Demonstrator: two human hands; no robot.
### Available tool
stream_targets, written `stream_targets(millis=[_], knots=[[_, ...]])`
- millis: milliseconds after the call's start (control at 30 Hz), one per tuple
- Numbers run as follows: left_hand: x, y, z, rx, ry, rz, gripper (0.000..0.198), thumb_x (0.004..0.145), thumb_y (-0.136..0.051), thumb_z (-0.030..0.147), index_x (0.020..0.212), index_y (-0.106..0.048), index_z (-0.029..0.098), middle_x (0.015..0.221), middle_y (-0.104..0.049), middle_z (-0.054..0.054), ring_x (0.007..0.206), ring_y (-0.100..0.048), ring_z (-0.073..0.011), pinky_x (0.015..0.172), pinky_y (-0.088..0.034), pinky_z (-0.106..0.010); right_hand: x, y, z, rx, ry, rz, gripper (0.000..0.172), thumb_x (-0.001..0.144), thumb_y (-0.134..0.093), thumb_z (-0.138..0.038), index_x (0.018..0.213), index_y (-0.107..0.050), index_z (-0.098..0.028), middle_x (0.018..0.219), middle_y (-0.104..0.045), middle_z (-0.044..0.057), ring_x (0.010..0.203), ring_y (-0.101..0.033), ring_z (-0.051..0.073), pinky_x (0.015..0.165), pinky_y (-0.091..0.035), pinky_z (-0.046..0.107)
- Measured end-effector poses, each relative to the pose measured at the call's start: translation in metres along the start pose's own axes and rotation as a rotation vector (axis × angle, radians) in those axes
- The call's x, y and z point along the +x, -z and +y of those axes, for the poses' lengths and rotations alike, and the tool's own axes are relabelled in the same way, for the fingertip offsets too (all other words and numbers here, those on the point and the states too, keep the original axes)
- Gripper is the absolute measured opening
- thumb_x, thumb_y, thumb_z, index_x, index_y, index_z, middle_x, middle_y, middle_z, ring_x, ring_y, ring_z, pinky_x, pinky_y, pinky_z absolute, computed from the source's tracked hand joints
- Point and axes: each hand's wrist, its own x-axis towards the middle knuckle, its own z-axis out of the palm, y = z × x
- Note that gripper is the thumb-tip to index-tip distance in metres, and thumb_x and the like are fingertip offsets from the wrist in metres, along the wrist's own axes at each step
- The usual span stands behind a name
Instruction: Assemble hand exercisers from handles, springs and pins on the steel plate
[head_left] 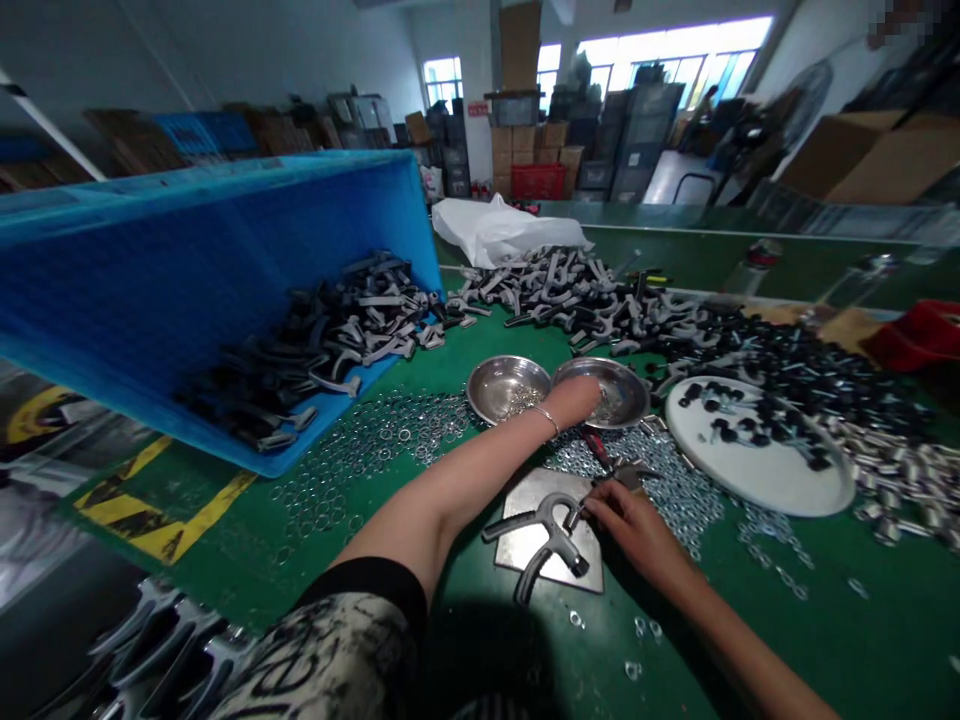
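Observation:
A grey and black Y-shaped plastic clamp part (551,533) lies on a metal plate (517,555). At its right side, my right hand (626,515) is closed, fingertips pinching a small metal cylinder (574,516) against the clamp part. My left hand (576,400) reaches into the right-hand steel bowl (636,392), which holds small metal bits. Its fingers are curled downward, and whatever they grip is hidden. Beside it stands another steel bowl (487,378) with small parts in it. Just above my right hand lie pliers with red handles (598,447).
On the left, a tipped blue crate (360,215) spills clamp parts. More clamp parts (562,290) are heaped behind the bowls. Metal rings (360,450) and nuts (682,495) cover the green table. A white plate (780,490) with black-headed bolts and metal sleeves (900,470) sit right.

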Motion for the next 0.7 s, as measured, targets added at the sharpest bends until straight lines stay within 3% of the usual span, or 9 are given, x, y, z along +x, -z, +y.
stream_targets(millis=[167,300,367,467,600,700], knots=[[-0.06,0.011,-0.004,-0.349,-0.077,0.132,0.017,0.092,-0.057,0.015,0.106,-0.065,0.015,0.103,-0.073,-0.006,0.095,-0.068,-0.0165,0.085,-0.052,-0.028,0.0,0.003,-0.014,-0.014,0.007,-0.029,0.024,0.097,-0.047,-0.041,0.086,-0.059,-0.023,0.081,-0.068,0.002,0.074,-0.062,0.02,0.067,-0.045,0.03],[-0.137,0.002,0.0,-0.85,0.108,0.155,0.012,0.089,-0.063,0.023,0.097,-0.066,0.014,0.086,-0.072,-0.004,0.075,-0.069,-0.0157,0.071,-0.052,-0.028,-0.001,0.0,-0.019,-0.317,0.133,-0.023,0.02,0.099,-0.044,-0.031,0.089,-0.057,-0.021,0.088,-0.068,0.007,0.078,-0.062,0.021,0.069,-0.045,0.031],[-0.171,-0.005,0.003,-0.808,0.158,0.165,0.009,0.087,-0.067,0.024,0.09,-0.068,0.016,0.086,-0.071,-0.003,0.079,-0.067,-0.0168,0.076,-0.05,-0.03,-0.001,-0.003,-0.019,-0.519,0.245,-0.032,0.018,0.099,-0.043,-0.025,0.092,-0.058,-0.019,0.09,-0.068,0.009,0.082,-0.062,0.023,0.072,-0.045,0.033],[-0.206,-0.019,0.007,-0.578,0.141,0.206,0.007,0.085,-0.07,0.024,0.081,-0.07,0.019,0.089,-0.07,-0.002,0.091,-0.062,-0.0192,0.088,-0.043,-0.034,-0.003,-0.002,-0.016,-0.619,0.332,-0.072,0.015,0.098,-0.045,-0.022,0.095,-0.059,-0.019,0.093,-0.067,0.01,0.089,-0.062,0.025,0.077,-0.045,0.035],[-0.219,-0.036,0.007,-0.459,0.132,0.215,0.008,0.086,-0.071,0.026,0.082,-0.07,0.019,0.091,-0.069,-0.001,0.094,-0.059,-0.0192,0.089,-0.038,-0.034,-0.022,0.023,-0.007,-0.87,0.221,0.058,0.024,0.095,-0.051,-0.034,0.107,-0.058,-0.015,0.102,-0.066,0.018,0.093,-0.06,0.033,0.074,-0.047,0.04],[-0.218,-0.042,0.008,-0.427,0.119,0.22,0.009,0.088,-0.07,0.026,0.082,-0.068,0.019,0.091,-0.068,-0.001,0.094,-0.059,-0.0189,0.089,-0.037,-0.034,-0.042,0.047,0.011,-1.052,0.056,0.055,0.023,0.093,-0.051,-0.038,0.086,-0.059,-0.017,0.082,-0.067,0.018,0.08,-0.059,0.035,0.066,-0.045,0.042]])
